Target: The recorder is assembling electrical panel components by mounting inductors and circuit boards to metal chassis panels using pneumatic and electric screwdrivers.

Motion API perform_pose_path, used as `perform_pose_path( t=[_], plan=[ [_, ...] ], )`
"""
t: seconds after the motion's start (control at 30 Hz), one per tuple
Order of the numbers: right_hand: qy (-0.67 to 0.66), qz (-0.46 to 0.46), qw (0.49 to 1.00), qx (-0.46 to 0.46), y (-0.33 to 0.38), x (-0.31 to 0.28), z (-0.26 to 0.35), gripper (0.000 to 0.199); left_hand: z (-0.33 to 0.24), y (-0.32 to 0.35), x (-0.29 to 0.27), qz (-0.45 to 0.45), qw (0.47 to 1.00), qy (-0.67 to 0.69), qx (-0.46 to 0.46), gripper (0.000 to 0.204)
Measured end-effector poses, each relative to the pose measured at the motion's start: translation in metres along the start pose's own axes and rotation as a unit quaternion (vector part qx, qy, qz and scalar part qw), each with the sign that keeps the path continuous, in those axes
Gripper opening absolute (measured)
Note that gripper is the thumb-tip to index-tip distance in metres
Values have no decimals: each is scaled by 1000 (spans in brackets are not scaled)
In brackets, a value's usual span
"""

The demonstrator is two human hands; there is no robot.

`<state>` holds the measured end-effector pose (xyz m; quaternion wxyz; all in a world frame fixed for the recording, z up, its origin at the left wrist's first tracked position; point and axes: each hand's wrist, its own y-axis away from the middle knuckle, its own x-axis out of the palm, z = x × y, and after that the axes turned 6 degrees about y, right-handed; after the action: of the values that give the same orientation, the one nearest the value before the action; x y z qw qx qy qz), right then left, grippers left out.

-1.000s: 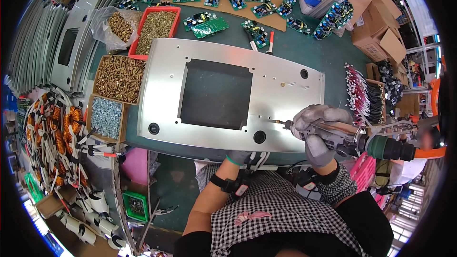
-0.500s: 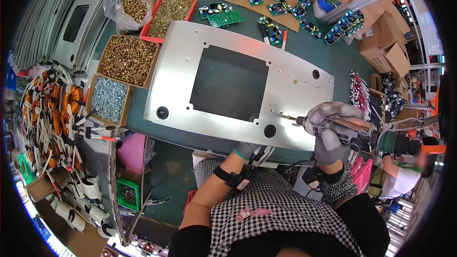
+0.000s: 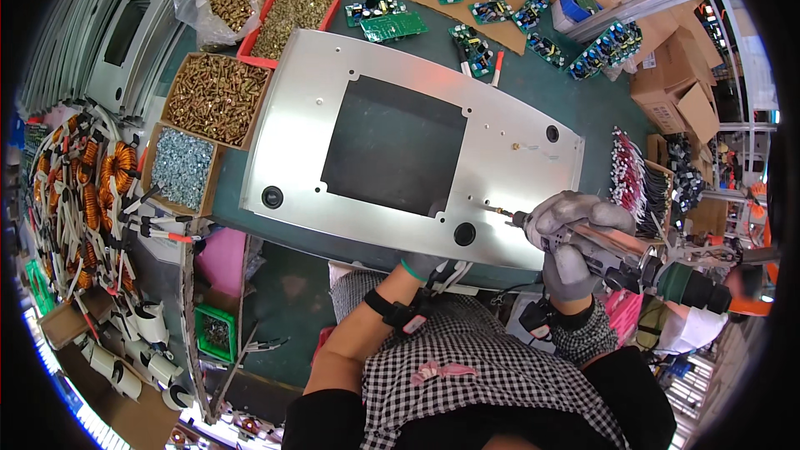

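A silver metal panel [image 3: 292, 142] with a large cut-out lies on the green bench in front of me. My gloved right hand [image 3: 575, 229] is wrapped round a power screwdriver [image 3: 612, 254], held at the panel's right part. Its thin bit [image 3: 500, 212] points left, with the tip close to small holes in the panel; I cannot tell whether it touches. At the panel's near edge is my gloved left hand [image 3: 423, 267], its fingers hidden by the edge. Two small studs [image 3: 518, 147] stand on the panel farther off.
Boxes of brass-coloured fasteners [image 3: 218, 100] and silver nuts [image 3: 181, 168] stand left of the panel, near a red tray [image 3: 340, 0]. Circuit boards [image 3: 492, 12] fill the far side. Copper coils [image 3: 118, 168] hang at left; a cardboard box [image 3: 667, 96] sits at right.
The panel and bench have shifted slightly left in view. My left hand's fingers have gone farther behind the panel's near edge. The screwdriver remains in my right hand, with its bit slightly lower.
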<state>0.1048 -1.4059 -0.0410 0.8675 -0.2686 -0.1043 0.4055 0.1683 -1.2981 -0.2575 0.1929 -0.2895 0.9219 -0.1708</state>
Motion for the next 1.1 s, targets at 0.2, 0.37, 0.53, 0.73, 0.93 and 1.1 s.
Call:
perform_pose_path(
  t=[0.2,0.37,0.53,0.73,0.93,1.1],
  plan=[
    [-15,57,998,18,-3,-9,0,47,0,3,-1,4,1000,-13,4,30],
    [-47,43,998,11,-4,-10,-3,46,1,10,-3,6,999,-39,14,31],
    [-28,8,999,45,-1,-7,4,45,8,22,-10,16,990,-127,52,32],
    [-14,-3,1000,26,-2,-7,-4,44,24,36,-11,36,989,-126,64,28],
    [-5,-3,1000,20,1,-7,-4,45,19,31,-13,68,983,108,-134,28],
    [-105,-80,987,94,2,-1,1,49,5,9,-36,39,965,186,-179,29]
  ],
)
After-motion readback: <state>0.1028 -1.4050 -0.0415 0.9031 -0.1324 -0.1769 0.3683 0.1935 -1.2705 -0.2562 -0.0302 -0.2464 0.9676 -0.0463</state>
